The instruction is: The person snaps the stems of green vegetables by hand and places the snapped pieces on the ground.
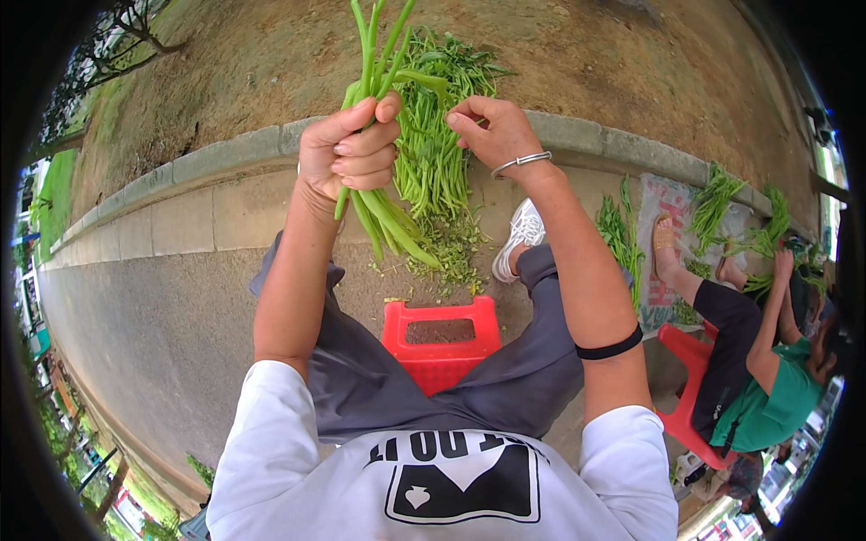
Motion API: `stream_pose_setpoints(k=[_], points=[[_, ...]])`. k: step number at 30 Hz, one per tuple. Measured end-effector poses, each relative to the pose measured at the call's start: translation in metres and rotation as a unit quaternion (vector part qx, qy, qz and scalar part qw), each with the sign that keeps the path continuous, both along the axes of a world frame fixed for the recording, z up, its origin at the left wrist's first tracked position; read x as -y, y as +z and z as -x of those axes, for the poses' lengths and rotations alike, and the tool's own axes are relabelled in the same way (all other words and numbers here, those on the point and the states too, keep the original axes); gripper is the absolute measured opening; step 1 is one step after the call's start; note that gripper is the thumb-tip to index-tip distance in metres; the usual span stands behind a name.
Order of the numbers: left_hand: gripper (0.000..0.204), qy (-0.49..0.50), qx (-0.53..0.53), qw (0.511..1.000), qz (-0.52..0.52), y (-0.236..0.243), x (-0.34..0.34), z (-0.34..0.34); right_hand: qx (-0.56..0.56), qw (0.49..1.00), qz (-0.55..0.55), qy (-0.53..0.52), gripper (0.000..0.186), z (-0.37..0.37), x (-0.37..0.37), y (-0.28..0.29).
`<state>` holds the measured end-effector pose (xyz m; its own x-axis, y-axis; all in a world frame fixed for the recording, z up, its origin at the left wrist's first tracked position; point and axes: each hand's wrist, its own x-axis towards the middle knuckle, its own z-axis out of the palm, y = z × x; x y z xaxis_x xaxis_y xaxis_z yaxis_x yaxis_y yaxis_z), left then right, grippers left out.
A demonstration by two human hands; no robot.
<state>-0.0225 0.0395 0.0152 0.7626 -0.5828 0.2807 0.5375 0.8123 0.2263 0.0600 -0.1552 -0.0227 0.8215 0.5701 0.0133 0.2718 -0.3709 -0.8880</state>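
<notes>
My left hand (354, 149) grips a bunch of long green stems (383, 225), which stick out above and below the fist. To its right, my right hand (487, 135) has its fingers curled toward the thumb near the stems; whether anything is between the fingertips I cannot make out. Beyond both hands, a pile of leafy greens (433, 171) lies against the curb, with scattered leaf scraps (456, 257) below it.
A red plastic stool (442, 347) is between my legs. A stone curb (595, 140) borders the dirt (225, 72). At right, a co-worker (776, 397) on another red stool (686, 361) handles greens beside a printed plastic sheet (658, 243) with more bunches (713, 207).
</notes>
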Motion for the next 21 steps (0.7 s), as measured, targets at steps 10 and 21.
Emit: stream_pose_setpoints(k=[10, 21], points=[[0.018, 0.001, -0.006, 1.0, 0.004, 0.001, 0.001, -0.002, -0.03, 0.982, -0.094, -0.163, 0.017, -0.017, 0.011, 0.005], [0.021, -0.02, -0.018, 1.0, -0.005, -0.004, 0.009, -0.002, -0.193, 0.929, -0.137, -0.285, 0.015, -0.024, 0.015, 0.02]])
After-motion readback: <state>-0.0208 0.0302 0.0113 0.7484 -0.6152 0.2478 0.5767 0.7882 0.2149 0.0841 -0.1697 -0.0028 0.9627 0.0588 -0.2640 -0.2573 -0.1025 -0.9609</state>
